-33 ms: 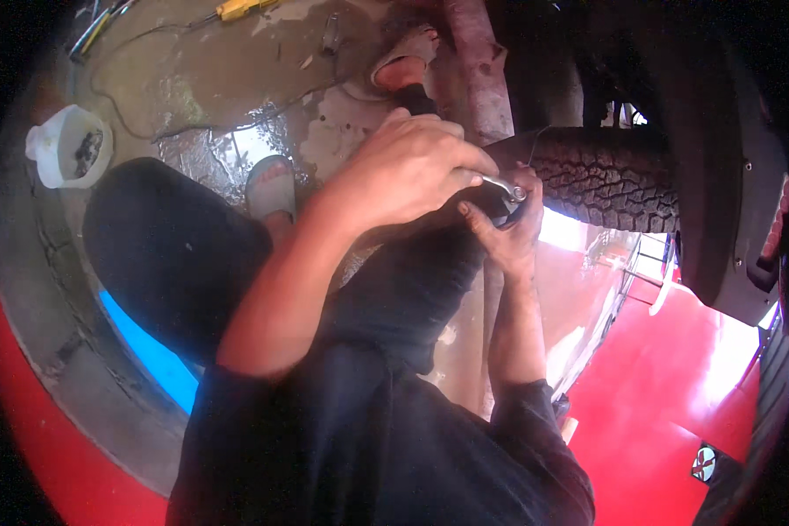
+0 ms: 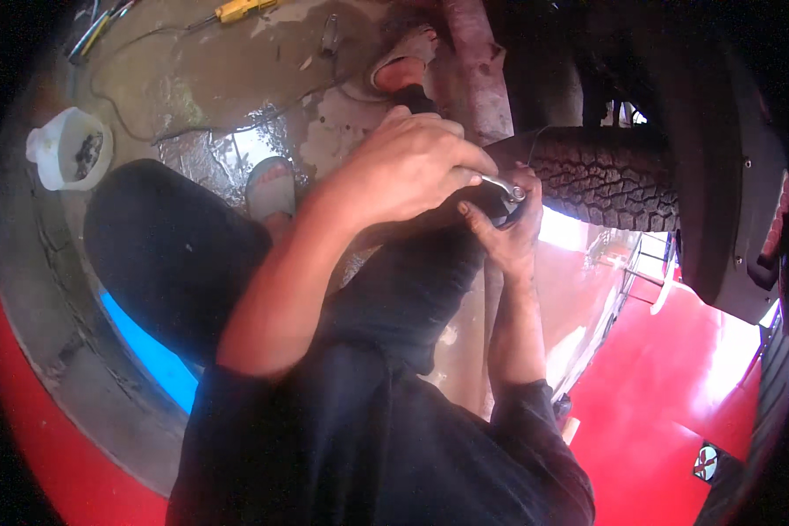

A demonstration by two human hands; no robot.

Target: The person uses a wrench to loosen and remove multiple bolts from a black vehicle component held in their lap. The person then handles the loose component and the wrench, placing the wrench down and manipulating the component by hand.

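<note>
We were in what looked like a vehicle repair workshop: around us we saw a chunky tyre [image 2: 609, 180], a dark body panel [image 2: 719, 285], a metal wrench [image 2: 501, 185] and a wet, stained floor [image 2: 228, 79].

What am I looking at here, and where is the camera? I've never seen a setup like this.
There's no robot: these are a person's bare hands, seen from a wide fisheye camera worn on their head, looking down, so straight edges bend toward the rim. The left hand holds a shiny metal tool, apparently a wrench; the right hand is at its round end, but exactly what it grasps is hard to tell. Beside them is a treaded tyre. On the wet floor are a white plastic container with dark bits inside and a yellow object with a cord.
</note>
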